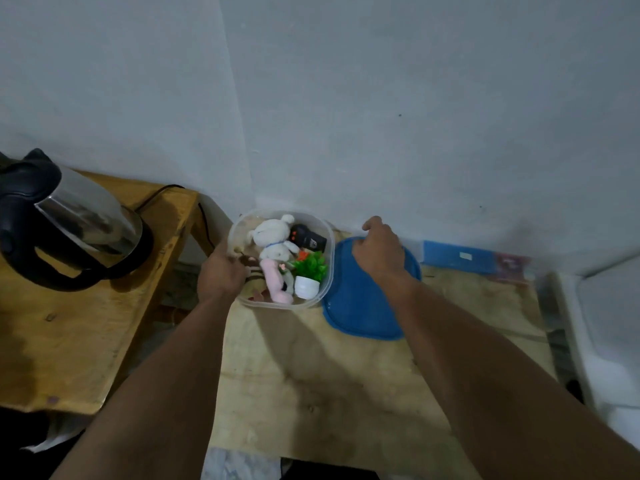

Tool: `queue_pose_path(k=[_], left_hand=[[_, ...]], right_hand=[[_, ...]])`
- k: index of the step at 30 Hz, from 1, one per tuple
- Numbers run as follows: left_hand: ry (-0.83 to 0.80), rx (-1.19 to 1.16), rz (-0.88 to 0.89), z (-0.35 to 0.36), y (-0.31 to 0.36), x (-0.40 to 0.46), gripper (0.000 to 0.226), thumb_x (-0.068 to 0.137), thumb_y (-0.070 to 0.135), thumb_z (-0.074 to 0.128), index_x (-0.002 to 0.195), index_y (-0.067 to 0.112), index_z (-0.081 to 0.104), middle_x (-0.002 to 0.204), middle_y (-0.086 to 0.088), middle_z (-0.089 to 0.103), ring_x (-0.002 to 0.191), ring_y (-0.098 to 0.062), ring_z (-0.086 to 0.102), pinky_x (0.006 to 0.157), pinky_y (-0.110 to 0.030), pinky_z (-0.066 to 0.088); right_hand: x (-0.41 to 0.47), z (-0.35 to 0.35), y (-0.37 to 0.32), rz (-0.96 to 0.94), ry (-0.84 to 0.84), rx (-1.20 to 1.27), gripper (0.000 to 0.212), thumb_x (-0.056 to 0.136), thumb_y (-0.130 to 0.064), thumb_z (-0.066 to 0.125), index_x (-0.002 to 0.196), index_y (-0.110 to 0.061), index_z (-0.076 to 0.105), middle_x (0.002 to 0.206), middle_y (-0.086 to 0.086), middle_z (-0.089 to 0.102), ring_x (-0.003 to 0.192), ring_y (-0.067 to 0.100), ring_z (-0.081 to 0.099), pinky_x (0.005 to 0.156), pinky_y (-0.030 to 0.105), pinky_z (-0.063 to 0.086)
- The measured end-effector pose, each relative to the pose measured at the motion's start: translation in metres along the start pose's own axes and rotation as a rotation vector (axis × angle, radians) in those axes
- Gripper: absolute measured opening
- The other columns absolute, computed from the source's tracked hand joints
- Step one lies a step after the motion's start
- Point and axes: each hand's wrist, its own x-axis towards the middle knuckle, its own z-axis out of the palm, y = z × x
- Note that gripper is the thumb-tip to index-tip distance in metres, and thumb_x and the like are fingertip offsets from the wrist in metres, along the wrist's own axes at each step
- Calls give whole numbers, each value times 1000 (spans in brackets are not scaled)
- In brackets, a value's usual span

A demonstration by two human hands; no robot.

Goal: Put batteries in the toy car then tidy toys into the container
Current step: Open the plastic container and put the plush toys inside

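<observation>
A clear plastic container (327,251) stands at the back of the low wooden table (346,375). Inside lie a white plush bunny (273,237), a pink plush piece (273,278), a black toy remote with red buttons (308,237) and a small green plant in a white pot (308,275). My left hand (223,271) grips the container's left rim. Beside the container on the right lies its blue lid (360,306). My right hand (379,251) holds the lid's far edge, fingers curled over it. No toy car can be made out.
A steel and black electric kettle (69,220) sits on a taller wooden stand (86,323) to the left, its cord trailing behind. A blue flat box (457,258) lies against the wall at the right. A white surface (609,323) borders the table's right side.
</observation>
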Motion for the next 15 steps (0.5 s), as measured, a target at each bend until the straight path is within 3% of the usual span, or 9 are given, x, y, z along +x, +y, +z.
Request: queue_pose_path(k=[2,5,8,15], left_hand=[[52,62,-23,4,1,-3,29,98,15,57,125,24,61,110,-10,70,103,-35,66,87,-49,57],[101,120,-31,8,1,-3,28,98,13,55,123,23,63,111,-14,70,103,-39,66,82,-46,53],[114,156,-16,10,2,-3,31,98,11,53,127,20,62,113,-17,70,104,-41,65,76,-42,46],[93,124,-18,9,-2,-2,35,97,9,49,129,20,61,112,-18,69,101,-42,64,77,-44,50]], right_hand=[[-5,-8,28,182,-65,-156,42,91,-37,59,126,-19,44,124,13,55,116,37,55,94,50,45],[-9,-14,60,381,-151,-318,81,85,-61,62,145,-18,28,140,19,46,128,39,47,105,55,35],[-10,-13,81,477,-236,-325,111,75,-77,64,156,-20,14,147,20,43,134,38,43,106,54,29],[-8,-10,89,514,-298,-214,123,74,-77,66,160,-19,-1,146,19,48,132,41,46,109,57,25]])
